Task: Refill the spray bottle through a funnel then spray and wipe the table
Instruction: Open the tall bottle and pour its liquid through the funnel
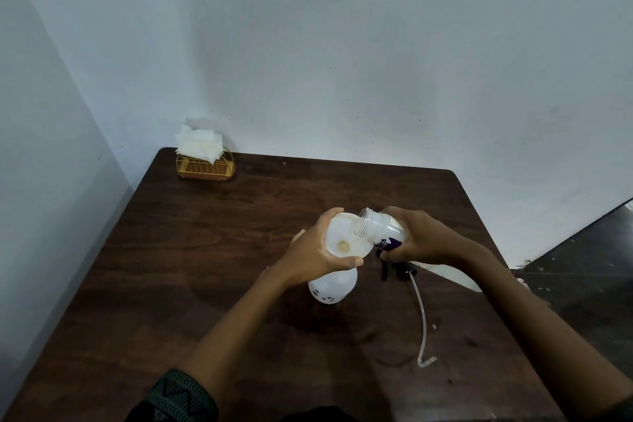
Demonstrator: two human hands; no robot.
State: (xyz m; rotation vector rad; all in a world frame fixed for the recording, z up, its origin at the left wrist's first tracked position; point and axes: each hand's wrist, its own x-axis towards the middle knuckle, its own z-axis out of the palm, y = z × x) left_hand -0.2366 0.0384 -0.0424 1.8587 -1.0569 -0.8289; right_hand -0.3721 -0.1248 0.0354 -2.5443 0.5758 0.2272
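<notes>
A white spray bottle (331, 288) stands upright near the middle of the dark wooden table (205, 284), a white funnel (346, 240) seated in its neck. My left hand (317, 255) grips the funnel's rim. My right hand (423, 238) holds a clear refill bottle (378, 226) with a purple label, tipped on its side, its open mouth over the funnel. The black spray head (399, 269) lies on the table just right of the bottle, its long clear dip tube (424, 319) trailing toward me.
A gold wire holder with white tissues (202, 156) sits at the table's far left corner against the wall. Walls close the table in on the left and at the back. A dark surface (589, 267) lies past the right edge.
</notes>
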